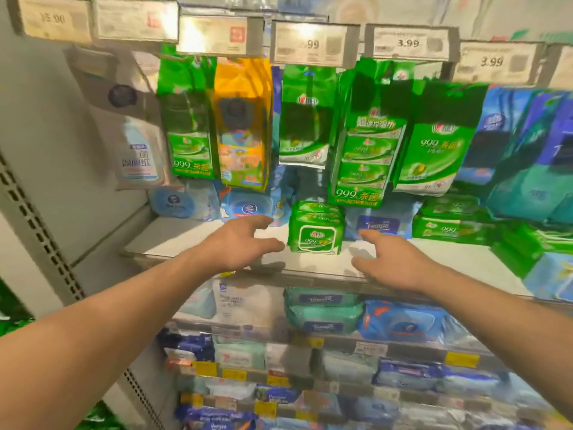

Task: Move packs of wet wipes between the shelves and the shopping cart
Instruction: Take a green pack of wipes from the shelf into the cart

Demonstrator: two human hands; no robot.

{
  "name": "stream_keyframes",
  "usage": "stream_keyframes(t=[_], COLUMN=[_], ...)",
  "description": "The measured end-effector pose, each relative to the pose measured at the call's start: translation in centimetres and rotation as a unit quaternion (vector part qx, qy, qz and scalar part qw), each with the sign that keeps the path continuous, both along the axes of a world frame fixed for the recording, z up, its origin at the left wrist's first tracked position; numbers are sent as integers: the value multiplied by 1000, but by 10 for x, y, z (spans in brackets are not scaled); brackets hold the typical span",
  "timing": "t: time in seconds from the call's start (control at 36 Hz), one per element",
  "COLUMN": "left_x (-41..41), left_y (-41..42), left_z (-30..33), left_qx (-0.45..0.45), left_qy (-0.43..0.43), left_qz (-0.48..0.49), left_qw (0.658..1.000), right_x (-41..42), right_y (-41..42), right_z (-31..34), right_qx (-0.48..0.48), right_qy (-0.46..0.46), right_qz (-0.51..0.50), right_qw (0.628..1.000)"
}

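A stack of green wet-wipe packs [315, 228] stands on the white shelf [192, 240] in front of me. My left hand [238, 243] hovers just left of the stack, fingers spread and slightly bent, holding nothing. On the other side, my right hand [393, 259] reaches in with relaxed fingers, a short gap from the stack. Neither hand touches the packs. No shopping cart is in view.
Green hanging packs [369, 150] and a yellow pack [243, 125] dangle from hooks above the shelf under price tags [313, 43]. More green packs [449, 225] and blue packs [527, 156] lie at the right. Lower shelves [325, 339] hold blue and white wipes.
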State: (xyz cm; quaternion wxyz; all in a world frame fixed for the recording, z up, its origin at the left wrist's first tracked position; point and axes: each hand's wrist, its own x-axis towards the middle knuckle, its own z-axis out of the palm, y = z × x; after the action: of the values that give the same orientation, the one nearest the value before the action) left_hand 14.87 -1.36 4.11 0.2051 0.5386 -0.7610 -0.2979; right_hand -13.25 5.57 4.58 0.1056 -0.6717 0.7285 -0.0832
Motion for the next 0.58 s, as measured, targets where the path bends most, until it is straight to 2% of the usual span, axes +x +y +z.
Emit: stream_keyframes(t=[0.33, 0.58], left_x=[-17, -34], left_y=[-74, -88], left_z=[-33, -43], left_qx=[-2, -6], left_qy=[3, 16], left_qz=[-71, -72], left_qw=[997, 997], right_x=[23, 19], right_y=[-43, -73], right_z=[-15, -18], right_qx=[-15, -37], right_qy=[-60, -94], right_qz=[-73, -65], right_qw=[995, 993])
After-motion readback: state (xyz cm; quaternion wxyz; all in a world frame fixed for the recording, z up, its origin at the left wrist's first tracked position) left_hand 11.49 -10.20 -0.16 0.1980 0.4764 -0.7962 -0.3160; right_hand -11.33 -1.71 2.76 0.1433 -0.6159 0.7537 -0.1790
